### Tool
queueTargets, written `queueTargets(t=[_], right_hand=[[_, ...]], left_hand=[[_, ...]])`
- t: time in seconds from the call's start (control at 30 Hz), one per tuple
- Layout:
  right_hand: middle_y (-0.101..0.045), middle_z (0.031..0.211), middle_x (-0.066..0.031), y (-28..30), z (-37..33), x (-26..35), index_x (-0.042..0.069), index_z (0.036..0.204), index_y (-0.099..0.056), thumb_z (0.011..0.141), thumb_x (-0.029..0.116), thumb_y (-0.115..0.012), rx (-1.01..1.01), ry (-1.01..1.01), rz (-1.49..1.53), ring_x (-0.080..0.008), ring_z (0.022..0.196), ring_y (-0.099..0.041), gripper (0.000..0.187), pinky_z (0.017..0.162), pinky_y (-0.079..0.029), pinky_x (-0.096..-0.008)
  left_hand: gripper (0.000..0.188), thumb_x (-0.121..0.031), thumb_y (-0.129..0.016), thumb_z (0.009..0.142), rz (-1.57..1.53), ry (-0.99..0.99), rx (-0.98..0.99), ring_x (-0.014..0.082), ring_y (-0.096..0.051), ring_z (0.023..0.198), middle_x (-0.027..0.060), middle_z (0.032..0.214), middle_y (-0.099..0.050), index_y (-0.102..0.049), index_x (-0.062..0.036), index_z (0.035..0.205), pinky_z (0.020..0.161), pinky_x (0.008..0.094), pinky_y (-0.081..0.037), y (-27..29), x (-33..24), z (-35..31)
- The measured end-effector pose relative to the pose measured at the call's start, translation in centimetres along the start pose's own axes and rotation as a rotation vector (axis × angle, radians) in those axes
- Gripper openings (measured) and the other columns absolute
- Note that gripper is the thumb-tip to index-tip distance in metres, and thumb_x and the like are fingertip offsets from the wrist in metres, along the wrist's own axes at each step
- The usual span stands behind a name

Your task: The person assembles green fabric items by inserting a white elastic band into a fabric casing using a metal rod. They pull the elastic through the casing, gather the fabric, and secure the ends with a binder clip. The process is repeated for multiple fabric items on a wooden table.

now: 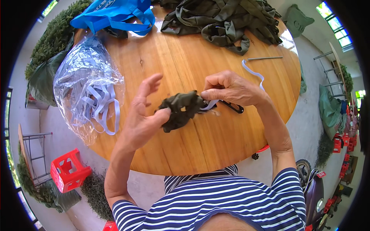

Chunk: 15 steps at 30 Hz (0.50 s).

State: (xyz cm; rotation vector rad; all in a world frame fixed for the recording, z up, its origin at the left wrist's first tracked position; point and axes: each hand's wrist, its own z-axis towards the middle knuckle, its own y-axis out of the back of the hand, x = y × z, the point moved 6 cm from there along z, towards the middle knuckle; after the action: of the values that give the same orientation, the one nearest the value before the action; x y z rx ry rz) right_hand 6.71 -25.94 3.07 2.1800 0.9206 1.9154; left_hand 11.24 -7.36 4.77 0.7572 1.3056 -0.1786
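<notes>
A bunched piece of dark green cloth (179,115) hangs above the round table, gathered into folds. At its left side is my left hand (143,111), fingers spread and raised, its thumb touching the cloth. My right hand (231,89) pinches the cloth's right end between thumb and fingertips. A white elastic band (210,104) shows just below those fingertips; whether it runs into the cloth is hidden. Partly under my right hand lies a black-handled tool (234,107), its other end out of sight.
The wooden table (162,154) carries a clear plastic bag (86,73) of white elastic at left, a blue bag (111,17) and a dark green cloth heap (227,23) at the far side. A thin metal rod (266,58) trails elastic. A red stool (69,170) stands left.
</notes>
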Motion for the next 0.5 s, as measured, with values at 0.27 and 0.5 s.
queueTargets(t=[0.27,0.5], right_hand=[[-0.048,0.058,0.003,0.1,0.1,-0.6,0.002,0.089,-0.061,0.084,0.027,-0.057,-0.106,-0.036,0.179,-0.0035,0.057,-0.044,0.026,0.049,-0.035,-0.0222],[-0.049,0.056,0.0015,0.1,-0.9,0.7,0.001,0.077,-0.063,0.077,0.022,-0.065,-0.034,0.033,0.128,-0.0047,0.049,-0.04,0.021,0.043,-0.031,-0.0235]], left_hand=[[0.045,-0.011,-0.067,0.068,0.399,-0.453,0.038,0.0191,-0.054,0.079,0.0055,0.081,-0.055,-0.05,-0.0034,0.109,0.069,0.0328,-0.04,-5.6,-2.3,1.8],[0.025,-0.013,-0.066,0.074,-0.353,0.282,0.639,0.0034,-0.05,0.062,-0.0009,0.069,-0.058,-0.058,-0.0009,0.095,0.055,0.0191,-0.039,-5.6,2.1,2.2]])
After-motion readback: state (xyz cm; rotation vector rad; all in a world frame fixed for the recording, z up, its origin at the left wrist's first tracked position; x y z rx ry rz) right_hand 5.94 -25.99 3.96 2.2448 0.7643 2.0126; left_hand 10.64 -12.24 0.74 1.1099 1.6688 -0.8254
